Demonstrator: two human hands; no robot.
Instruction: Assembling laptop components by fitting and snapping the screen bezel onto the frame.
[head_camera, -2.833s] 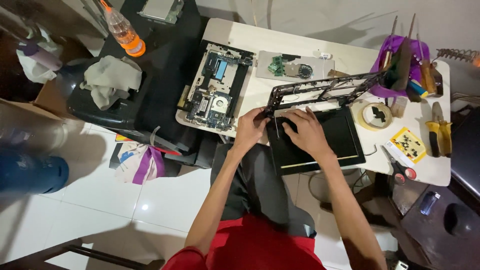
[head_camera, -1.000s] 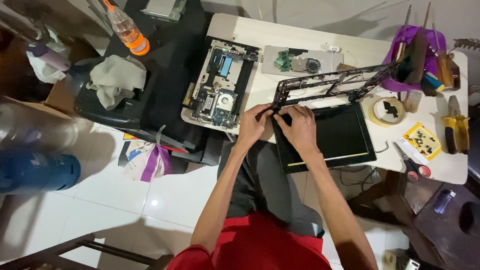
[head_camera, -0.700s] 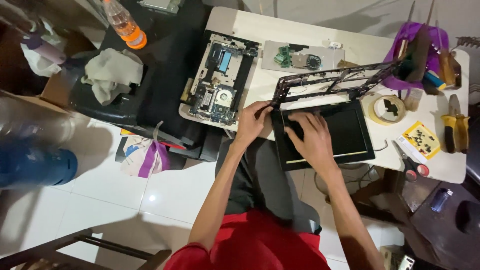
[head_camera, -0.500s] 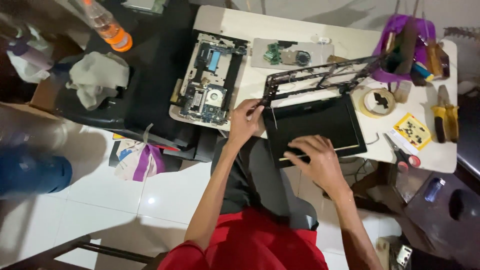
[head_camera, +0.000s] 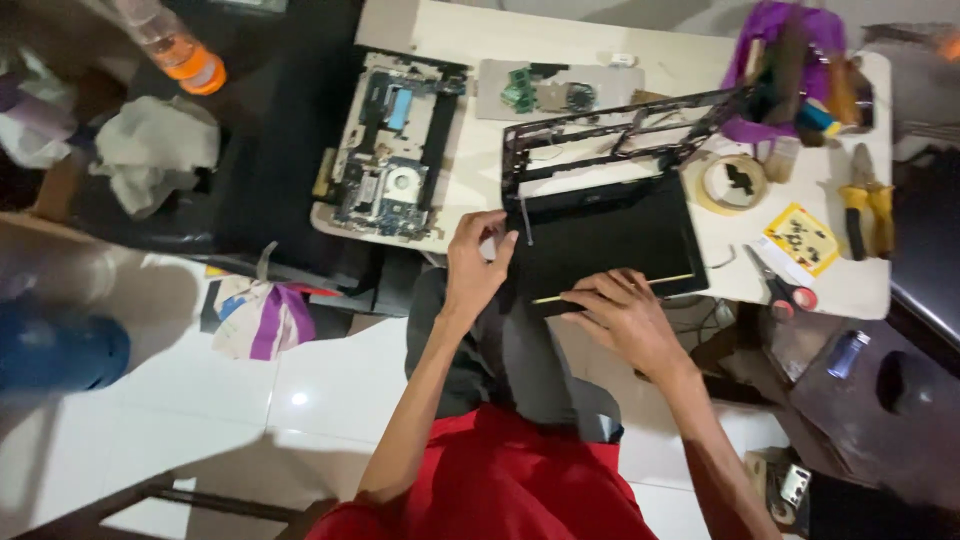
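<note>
Right hand (head_camera: 625, 315) grips laptop screen panel (head_camera: 605, 235) — fingers curled.

Both bare forearms reach toward twelve o'clock. The left hand (head_camera: 474, 262) curls, fingers bent; the right hand (head_camera: 622, 312) lies lower, at four o'clock, knuckles up.

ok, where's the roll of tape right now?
In the head view the roll of tape lies on the white table, right of the black laptop frame, between the purple tool holder and the yellow card.
</note>
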